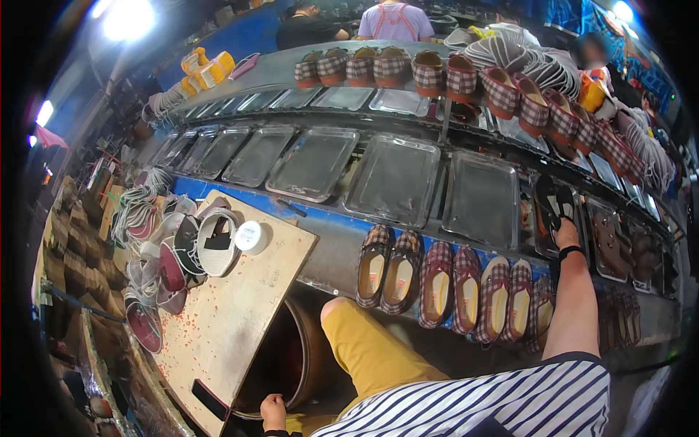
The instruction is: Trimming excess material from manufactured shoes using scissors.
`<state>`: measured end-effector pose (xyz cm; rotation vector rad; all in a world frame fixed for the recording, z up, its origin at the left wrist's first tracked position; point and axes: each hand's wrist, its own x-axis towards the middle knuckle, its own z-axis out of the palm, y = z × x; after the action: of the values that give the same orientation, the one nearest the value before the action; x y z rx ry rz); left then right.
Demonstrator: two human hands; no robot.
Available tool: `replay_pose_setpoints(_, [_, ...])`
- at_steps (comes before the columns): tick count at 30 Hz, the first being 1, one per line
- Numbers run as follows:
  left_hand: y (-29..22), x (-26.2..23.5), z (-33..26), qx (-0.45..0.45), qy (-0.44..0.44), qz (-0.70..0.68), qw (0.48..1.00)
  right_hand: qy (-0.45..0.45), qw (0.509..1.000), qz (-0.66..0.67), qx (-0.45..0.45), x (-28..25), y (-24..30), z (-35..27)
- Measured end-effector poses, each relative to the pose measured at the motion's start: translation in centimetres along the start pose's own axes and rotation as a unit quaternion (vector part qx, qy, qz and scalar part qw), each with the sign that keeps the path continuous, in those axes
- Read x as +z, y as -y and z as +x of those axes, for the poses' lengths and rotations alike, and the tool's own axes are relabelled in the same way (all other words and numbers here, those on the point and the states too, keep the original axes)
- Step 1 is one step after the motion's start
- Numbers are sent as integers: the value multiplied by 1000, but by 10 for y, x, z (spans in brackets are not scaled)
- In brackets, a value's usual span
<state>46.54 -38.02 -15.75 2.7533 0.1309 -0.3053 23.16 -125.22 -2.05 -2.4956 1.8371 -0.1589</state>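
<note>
My right hand (566, 234), with a dark band at the wrist, reaches out to the right. Its fingers close on the near end of a pair of black shoe soles (545, 207) over a metal tray. Low in the view, my left hand (274, 411) is curled closed beside the wooden board's edge, with nothing visible in it. On that wooden board (251, 291) lie a white-rimmed shoe piece (216, 251), a round white tub (251, 237) and several maroon and grey shoe uppers (172, 266). Orange crumbs are scattered over the board.
Rows of metal trays (393, 178) run across the rack ahead. Checkered shoes (437, 284) line its near edge, and more checkered shoes (389, 65) stand on the upper shelf. A round drum (309, 349) sits under the board. Other people (397, 20) are beyond the rack.
</note>
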Motion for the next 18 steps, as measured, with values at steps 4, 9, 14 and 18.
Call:
replay_pose_setpoints(4, [-4, -3, -7, 1, -7, -8, 1000, -38, 998, -43, -35, 0, 27, -12])
replay_pose_setpoints(9, [-2, -5, -15, 35, -14, -63, 997, -178, 982, 19, -66, -13, 61, -24])
replay_pose_setpoints(14, [-2, 6, -21, 44, -32, -190, 980, -241, 923, 188, -234, -28, 153, -103])
replay_pose_setpoints(18, [-33, -5, -32, 64, -49, -274, 958, -151, 816, 279, -484, -39, 248, -203])
